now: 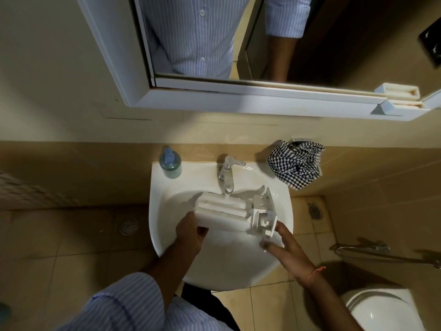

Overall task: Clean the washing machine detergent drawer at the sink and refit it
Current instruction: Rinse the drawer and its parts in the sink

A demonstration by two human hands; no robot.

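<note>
A white plastic detergent drawer lies across the white sink basin, underside up, under the chrome tap. Water runs from the tap onto the drawer's back. My left hand grips the drawer's left end. My right hand holds the drawer's right end, at the front panel, with fingers spread beneath it.
A blue soap dispenser stands on the sink's back left corner. A black and white checked cloth hangs on the wall at the right. A toilet sits at the lower right, with a spray hose above it. A mirror cabinet overhangs the sink.
</note>
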